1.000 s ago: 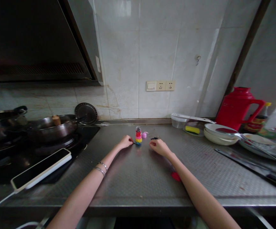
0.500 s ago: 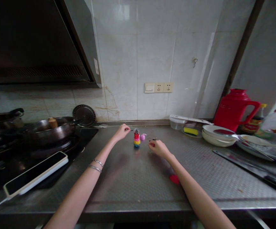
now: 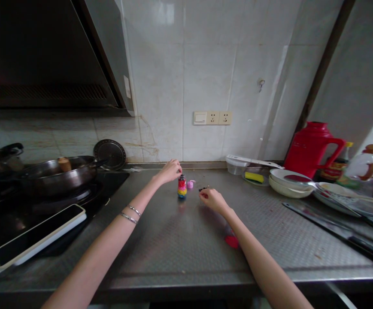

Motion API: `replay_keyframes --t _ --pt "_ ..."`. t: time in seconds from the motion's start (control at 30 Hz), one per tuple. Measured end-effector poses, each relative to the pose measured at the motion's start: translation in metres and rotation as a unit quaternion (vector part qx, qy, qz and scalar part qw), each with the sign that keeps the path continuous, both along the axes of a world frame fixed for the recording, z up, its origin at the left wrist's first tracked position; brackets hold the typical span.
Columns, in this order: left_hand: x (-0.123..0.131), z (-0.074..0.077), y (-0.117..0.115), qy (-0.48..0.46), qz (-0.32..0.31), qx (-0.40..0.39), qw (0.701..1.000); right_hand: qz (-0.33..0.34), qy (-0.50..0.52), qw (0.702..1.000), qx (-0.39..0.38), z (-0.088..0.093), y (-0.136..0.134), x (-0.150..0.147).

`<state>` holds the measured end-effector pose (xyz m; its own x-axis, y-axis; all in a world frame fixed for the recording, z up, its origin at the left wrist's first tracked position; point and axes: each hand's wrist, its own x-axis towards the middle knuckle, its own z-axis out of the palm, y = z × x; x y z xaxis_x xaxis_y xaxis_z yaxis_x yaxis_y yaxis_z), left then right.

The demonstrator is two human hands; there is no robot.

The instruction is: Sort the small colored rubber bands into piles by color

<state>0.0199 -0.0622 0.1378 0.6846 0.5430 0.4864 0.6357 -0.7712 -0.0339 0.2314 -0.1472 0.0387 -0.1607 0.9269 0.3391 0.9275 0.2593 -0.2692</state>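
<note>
Pinching together at jar [image 3: 181, 189]: left hand [image 3: 171, 171] | right hand [image 3: 214, 200]: grip unclear | bottle label [image 3: 332, 170] blurred

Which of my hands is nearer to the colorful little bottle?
Left. Your left hand is right at the top of the bottle; your right hand is apart from it, off to its right.

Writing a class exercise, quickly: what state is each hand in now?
Left hand: pinched at top of colorful jar; held item unclear.
Right hand: curled beside dark pieces; grip unclear.
</note>
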Motion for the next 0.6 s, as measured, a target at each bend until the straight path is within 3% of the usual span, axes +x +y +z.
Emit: replay_keyframes --t 0.17,0.3,0.47,0.6 --pt "0.000 0.001 0.004 -0.048 -0.021 -0.044 0.998 -0.020 -0.028 0.999 -0.003 0.005 -0.003 -0.001" --pt "-0.004 -0.009 0.007 -0.170 -0.039 -0.110 0.978 -0.041 -0.064 0.997 0.005 0.010 -0.006 0.008" --pt "-0.007 -0.052 0.006 -0.353 0.001 -0.229 0.907 -0.087 -0.120 0.988 -0.036 0.016 -0.006 0.030" --pt "-0.005 -0.087 0.004 -0.417 0.011 -0.343 0.841 -0.064 -0.153 0.983 -0.083 0.018 -0.003 0.036"
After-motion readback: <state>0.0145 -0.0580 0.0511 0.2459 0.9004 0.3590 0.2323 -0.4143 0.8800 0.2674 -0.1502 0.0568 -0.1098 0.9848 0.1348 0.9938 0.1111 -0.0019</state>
